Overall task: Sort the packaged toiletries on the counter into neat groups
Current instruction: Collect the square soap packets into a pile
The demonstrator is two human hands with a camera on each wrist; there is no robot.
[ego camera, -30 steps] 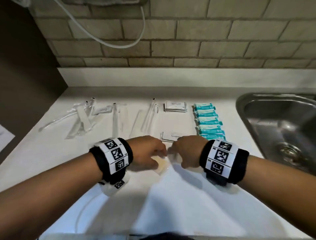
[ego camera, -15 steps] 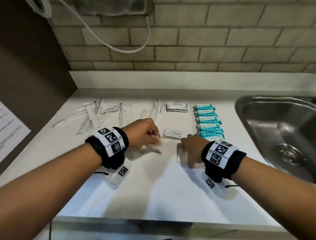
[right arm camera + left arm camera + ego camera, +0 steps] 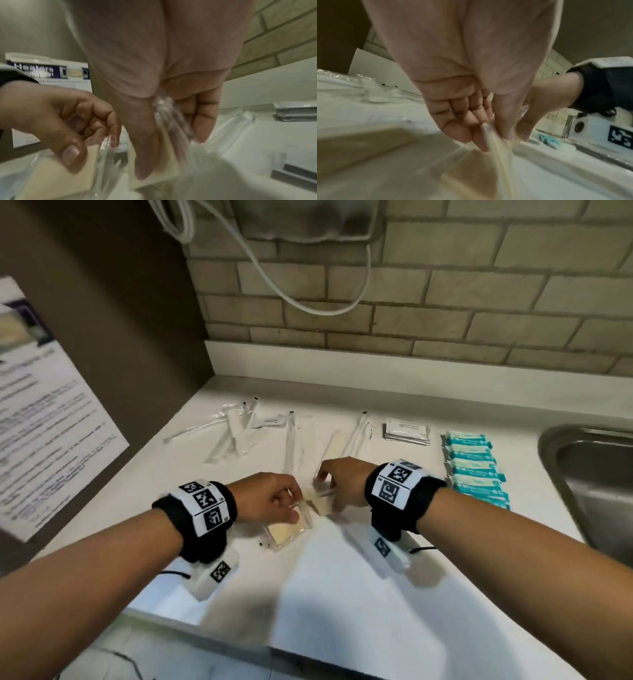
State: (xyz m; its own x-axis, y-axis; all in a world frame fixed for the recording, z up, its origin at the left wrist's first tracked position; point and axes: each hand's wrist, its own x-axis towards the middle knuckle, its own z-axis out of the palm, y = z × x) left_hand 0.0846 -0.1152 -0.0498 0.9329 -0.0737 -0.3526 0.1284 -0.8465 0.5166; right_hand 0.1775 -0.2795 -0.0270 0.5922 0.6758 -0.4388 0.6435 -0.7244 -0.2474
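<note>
My left hand (image 3: 294,509) pinches the edge of a clear packet with a flat beige pad (image 3: 286,530) inside, low over the white counter (image 3: 342,594). In the left wrist view the fingertips (image 3: 481,140) and thumb clamp that packet (image 3: 471,175). My right hand (image 3: 324,481) grips a second clear packet with a beige pad (image 3: 323,503), right beside the first. The right wrist view shows crinkled plastic (image 3: 164,112) between thumb and fingers, with the left hand (image 3: 68,121) close by. The two packets nearly touch.
Long clear toothbrush packets (image 3: 236,433) lie scattered at the back left. White sachets (image 3: 406,430) are stacked behind my right hand, and a row of teal packets (image 3: 476,470) runs beside the steel sink (image 3: 589,474). A printed notice (image 3: 44,405) hangs on the left wall.
Both hands have come together at the counter's middle, each now holding a beige-pad packet. Half a second ago the right hand pressed a packet flat and the left hand was farther back.
</note>
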